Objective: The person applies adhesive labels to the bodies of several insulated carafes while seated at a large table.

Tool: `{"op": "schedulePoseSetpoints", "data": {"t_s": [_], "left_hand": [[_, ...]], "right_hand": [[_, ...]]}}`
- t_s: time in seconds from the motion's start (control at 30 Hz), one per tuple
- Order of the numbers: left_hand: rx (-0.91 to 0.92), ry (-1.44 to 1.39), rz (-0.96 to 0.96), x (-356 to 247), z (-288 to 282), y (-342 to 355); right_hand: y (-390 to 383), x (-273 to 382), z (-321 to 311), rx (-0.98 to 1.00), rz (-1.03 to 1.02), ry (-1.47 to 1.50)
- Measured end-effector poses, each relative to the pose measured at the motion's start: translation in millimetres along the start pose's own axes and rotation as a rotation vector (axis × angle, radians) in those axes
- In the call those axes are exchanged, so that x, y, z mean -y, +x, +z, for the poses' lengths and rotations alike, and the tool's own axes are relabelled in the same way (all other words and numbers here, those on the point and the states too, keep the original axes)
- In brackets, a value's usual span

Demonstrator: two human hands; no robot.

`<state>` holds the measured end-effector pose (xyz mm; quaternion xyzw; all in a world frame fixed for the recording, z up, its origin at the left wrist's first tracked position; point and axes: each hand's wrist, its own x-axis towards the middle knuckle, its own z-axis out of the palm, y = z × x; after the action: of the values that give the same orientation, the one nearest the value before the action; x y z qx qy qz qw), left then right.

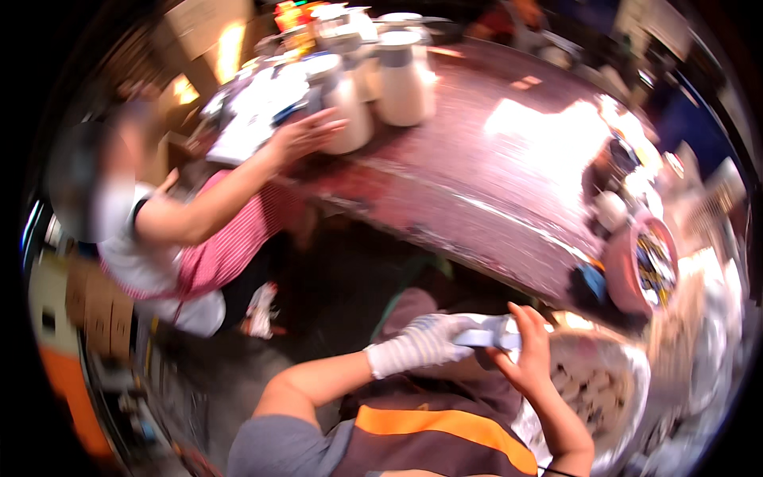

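My left hand [425, 342], in a pale striped knit glove, is closed on a small pale blue-grey plastic part [477, 337] in front of my body. My bare right hand [528, 350] grips the same part from the other side, thumb below and fingers above. Blur and my fingers hide its exact shape. Just beyond my right hand, a white-rimmed basin [638, 374] holds several small beige and dark pieces.
A long reddish table [461, 167] stretches across ahead. Several cream jugs [401, 91] stand on its far left part, where a co-worker's hand [306, 133] touches one. A pink bucket [624, 274] of small parts stands at the right edge.
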<state>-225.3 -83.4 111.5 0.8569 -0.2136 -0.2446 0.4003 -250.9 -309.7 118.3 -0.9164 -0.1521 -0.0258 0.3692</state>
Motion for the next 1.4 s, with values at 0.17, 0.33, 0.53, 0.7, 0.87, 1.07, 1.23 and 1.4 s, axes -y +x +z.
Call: {"op": "schedulePoseSetpoints", "data": {"t_s": [0.17,0.33,0.53,0.7,0.87,1.07,1.23,1.4], "left_hand": [[0.074,-0.250,0.065,3,10,13],[0.168,-0.309,-0.122,-7,-21,2],[0.049,-0.241,0.051,20,1,20],[0.178,-0.254,0.033,-26,22,-1],[-0.194,-0.230,0.241,-11,-4,7],[0.184,-0.432,0.083,39,-21,18],[0.106,-0.450,0.112,14,-7,-2],[-0.108,-0.328,0.171,-51,6,-29]], "right_hand": [[-11,-13,-5,0.015,-0.070,-0.002],[-4,-30,-3,0.121,-0.406,0.048],[3,-37,0,0.131,-0.401,0.109],[-2,-37,8,0.039,0.156,0.070],[8,-32,-8,0.045,-0.063,0.111],[26,-29,-20,0.248,-0.875,-0.145],[15,-25,-7,0.076,-0.590,-0.107],[-4,-31,4,0.003,0.008,-0.127]]}}
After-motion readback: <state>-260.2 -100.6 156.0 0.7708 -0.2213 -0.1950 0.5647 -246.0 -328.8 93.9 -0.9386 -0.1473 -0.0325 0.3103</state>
